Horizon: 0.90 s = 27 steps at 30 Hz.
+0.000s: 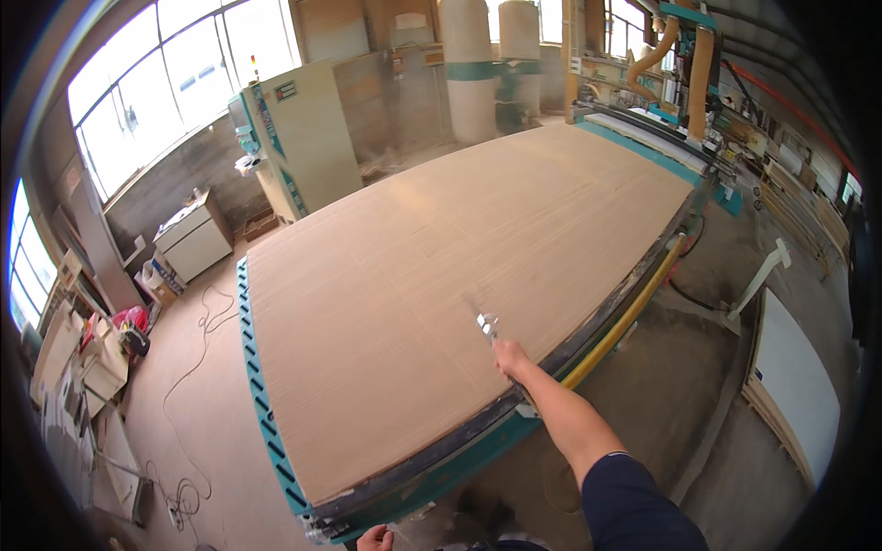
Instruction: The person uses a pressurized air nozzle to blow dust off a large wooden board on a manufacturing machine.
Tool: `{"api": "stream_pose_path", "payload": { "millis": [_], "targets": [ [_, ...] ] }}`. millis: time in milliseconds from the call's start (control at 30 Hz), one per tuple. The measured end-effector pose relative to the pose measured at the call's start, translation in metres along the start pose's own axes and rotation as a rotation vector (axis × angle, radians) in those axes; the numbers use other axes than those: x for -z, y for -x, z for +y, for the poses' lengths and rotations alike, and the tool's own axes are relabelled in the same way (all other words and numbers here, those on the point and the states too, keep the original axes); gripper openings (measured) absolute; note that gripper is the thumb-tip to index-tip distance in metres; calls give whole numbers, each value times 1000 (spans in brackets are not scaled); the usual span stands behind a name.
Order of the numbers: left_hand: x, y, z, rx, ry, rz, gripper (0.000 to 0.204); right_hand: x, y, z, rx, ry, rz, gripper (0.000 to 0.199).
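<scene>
One right hand [511, 356] has fingers wrapped around a metal tool [486, 323] over the wooden board [441, 275].

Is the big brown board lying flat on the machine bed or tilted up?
Flat. The board rests level across the teal machine bed, no edge lifted. The right hand holds a metal tool over its surface.

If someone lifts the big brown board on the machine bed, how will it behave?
The board covers nearly the whole bed, so it is probably heavy and awkward for one person. It looks thin, so it may sag. Lying flat, it cannot roll.
</scene>
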State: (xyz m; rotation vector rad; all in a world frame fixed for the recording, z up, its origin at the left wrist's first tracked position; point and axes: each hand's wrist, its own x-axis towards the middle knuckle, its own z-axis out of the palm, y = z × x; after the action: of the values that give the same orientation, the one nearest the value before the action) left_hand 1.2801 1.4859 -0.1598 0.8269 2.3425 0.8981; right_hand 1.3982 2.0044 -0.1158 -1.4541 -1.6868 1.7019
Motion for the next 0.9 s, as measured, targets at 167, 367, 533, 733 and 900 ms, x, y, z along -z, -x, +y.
{"api": "stream_pose_path", "payload": {
  "millis": [167, 367, 533, 733, 900],
  "targets": [
    [1, -101, 66, -168, -89, 70, 25, 103, 48, 88, -168, -189, 46, 29],
    [-66, -238, 152, -513, -29, 20, 20, 224, 137, 129, -319, -370, 572, 30],
    [-139, -306, 233, -660, -144, -41, 28, 185, 176, 79, -361, 39, -9, 26],
    [-217, -360, 302, -564, -288, 17, 45, 318, 101, 128, -357, -175, 632, 32],
    [-264, -401, 343, -289, -456, 186, 62, 289, -6, 48, -58, 219, -56, 28]
  ]
}}
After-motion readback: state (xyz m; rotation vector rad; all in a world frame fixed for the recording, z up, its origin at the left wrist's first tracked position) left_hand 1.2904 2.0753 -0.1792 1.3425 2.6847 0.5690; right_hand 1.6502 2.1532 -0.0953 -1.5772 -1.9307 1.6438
